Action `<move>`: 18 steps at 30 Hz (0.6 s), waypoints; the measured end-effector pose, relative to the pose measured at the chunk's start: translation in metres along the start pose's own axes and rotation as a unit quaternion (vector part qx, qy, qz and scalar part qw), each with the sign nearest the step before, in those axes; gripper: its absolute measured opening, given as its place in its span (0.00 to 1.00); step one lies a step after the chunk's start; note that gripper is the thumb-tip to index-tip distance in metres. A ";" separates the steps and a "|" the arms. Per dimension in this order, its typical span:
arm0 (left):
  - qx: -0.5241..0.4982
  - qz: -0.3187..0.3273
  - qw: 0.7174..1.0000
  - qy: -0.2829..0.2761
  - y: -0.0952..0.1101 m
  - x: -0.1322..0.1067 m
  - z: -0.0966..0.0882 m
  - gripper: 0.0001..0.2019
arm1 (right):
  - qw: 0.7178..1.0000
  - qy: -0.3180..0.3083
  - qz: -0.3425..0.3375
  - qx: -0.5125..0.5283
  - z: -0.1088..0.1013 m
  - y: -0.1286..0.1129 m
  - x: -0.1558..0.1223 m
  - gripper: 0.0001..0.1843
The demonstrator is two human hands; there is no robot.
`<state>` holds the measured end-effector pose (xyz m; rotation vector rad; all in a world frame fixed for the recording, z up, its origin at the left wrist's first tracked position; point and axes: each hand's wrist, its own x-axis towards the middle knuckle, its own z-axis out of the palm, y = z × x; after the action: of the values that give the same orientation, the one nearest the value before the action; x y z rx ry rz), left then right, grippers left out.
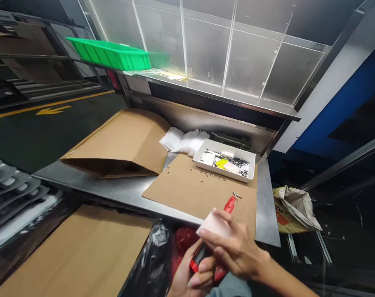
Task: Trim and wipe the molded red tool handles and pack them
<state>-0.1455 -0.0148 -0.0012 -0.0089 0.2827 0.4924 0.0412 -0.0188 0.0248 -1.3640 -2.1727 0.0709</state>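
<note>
In my left hand is a hand tool with a dark handle and red ends, which looks like a deburring tool. Its red tip, with a thin bent blade, points away from me over the cardboard sheet. My right hand grips a white wipe or piece of paper, pressed around the middle of the tool. The wipe hides part of the tool. Just beyond the tip, a small metal piece lies on the cardboard.
A white tray of black shavings and a yellow tag stands behind. White sheets lie beside a large open carton on the metal bench. A green bin sits on the shelf; a sack is at right.
</note>
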 end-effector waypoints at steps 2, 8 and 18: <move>-0.001 0.002 1.000 0.001 0.000 0.000 0.000 0.11 | 0.999 0.001 0.032 0.000 -0.001 0.002 0.001 0.25; 0.077 0.007 0.996 0.046 0.002 -0.002 -0.004 0.16 | 0.996 0.078 0.027 0.035 0.001 -0.011 -0.006 0.24; 0.277 0.104 0.952 0.082 -0.009 -0.003 0.007 0.34 | 0.993 0.103 0.055 0.015 -0.022 0.007 0.000 0.20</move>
<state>-0.1417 -0.0240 0.0062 0.5339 0.5826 0.6084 0.0576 -0.0205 0.0407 -1.4075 -1.9195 0.0030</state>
